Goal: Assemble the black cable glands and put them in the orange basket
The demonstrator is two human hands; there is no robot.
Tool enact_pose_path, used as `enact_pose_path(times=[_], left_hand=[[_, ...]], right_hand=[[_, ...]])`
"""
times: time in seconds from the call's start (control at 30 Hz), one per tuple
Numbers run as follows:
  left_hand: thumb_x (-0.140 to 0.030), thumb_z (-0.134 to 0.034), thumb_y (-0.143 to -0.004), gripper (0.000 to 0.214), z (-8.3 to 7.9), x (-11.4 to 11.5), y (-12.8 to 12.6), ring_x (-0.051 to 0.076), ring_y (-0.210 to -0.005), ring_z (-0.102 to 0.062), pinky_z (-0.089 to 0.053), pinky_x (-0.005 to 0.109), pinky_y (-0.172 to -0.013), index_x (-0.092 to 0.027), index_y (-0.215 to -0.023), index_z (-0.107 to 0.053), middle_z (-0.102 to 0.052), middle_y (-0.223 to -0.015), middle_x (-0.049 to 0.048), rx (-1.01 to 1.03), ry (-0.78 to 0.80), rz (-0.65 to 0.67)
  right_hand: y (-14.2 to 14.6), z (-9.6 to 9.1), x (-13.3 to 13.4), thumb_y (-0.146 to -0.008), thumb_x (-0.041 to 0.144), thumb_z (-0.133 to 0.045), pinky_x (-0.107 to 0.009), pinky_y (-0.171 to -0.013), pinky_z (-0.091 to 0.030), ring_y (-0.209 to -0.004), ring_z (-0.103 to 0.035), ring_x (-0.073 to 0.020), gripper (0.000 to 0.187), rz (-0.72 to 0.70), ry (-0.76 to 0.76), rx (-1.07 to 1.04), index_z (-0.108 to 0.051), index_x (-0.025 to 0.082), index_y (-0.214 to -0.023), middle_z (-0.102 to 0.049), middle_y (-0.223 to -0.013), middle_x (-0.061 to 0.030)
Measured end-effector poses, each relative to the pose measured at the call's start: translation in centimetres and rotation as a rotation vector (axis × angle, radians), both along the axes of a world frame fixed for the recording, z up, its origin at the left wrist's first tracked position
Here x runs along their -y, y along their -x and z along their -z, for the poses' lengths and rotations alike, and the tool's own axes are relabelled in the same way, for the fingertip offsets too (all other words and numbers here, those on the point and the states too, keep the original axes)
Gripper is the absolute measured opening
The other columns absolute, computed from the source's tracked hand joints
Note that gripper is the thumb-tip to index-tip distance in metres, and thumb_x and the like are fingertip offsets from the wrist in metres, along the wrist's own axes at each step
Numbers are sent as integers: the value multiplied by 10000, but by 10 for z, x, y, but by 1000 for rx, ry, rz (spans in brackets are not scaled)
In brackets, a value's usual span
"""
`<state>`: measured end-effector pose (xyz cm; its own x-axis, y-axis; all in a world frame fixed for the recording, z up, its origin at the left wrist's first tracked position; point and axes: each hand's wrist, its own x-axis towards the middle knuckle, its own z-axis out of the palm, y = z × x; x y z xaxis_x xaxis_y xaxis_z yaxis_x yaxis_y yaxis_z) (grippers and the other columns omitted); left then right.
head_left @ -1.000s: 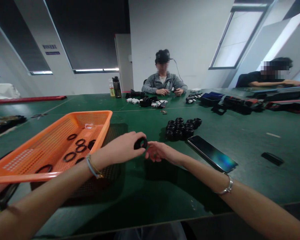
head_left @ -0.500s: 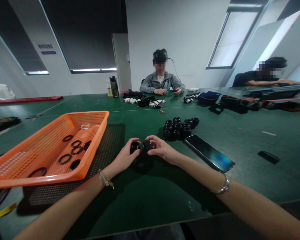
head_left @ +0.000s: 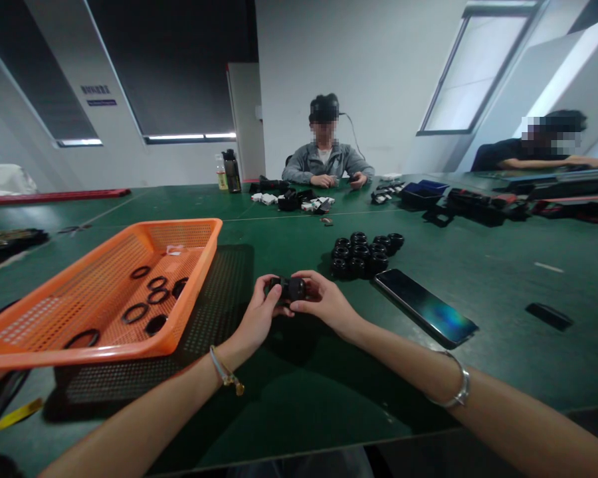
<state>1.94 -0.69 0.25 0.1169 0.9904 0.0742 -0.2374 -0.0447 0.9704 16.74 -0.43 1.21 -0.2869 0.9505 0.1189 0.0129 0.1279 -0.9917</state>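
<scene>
My left hand point(head_left: 260, 305) grips a black ring-shaped part point(head_left: 277, 287), its thumb across the near side. Against it, my right hand point(head_left: 323, 300) holds a second black round part point(head_left: 296, 287) between thumb and fingers. The two parts meet end to end, just above the green table; whether they are joined cannot be told. Beyond my right hand stands a cluster of several black round parts point(head_left: 359, 251). To the left of my left hand is an orange basket point(head_left: 199, 265) with several black rings point(head_left: 135, 312) lying in it.
A smartphone point(head_left: 423, 307) lies right of my right forearm. Farther right rests a small black piece point(head_left: 549, 316). Across the table, a person point(head_left: 323, 159) sits behind white and black parts point(head_left: 299, 200). Another person point(head_left: 538, 149) sits at the far right. Two bottles point(head_left: 230, 171) stand at the back.
The two black parts, apart before, have come together between my hands. My left hand has turned its part from upright to sideways. The whole view has shifted slightly.
</scene>
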Motion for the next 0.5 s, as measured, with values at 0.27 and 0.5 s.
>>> enact_pose_path(times=[0.27, 0.5], left_hand=[[-220, -666, -677, 191, -9, -6, 12, 36, -490, -535, -454, 150, -470, -126, -804, -558, -589, -706, -25, -113, 112, -84], [-43, -653, -667, 157, -15, 0, 8, 66, -623, -609, -537, 155, -575, -111, -806, -623, -646, -734, -4, 27, 211, -79]], right_hand=[[-8, 2, -4, -606, 229, -712, -376, -899, -437, -970, -589, -199, 528, 0, -26, -33, -552, 211, -1109, -637, -1009, -35], [-10, 4, -6, -610, 208, -708, -370, -856, -470, -946, -599, -204, 459, -20, -121, 66, -589, 200, -1053, -647, -967, -46]])
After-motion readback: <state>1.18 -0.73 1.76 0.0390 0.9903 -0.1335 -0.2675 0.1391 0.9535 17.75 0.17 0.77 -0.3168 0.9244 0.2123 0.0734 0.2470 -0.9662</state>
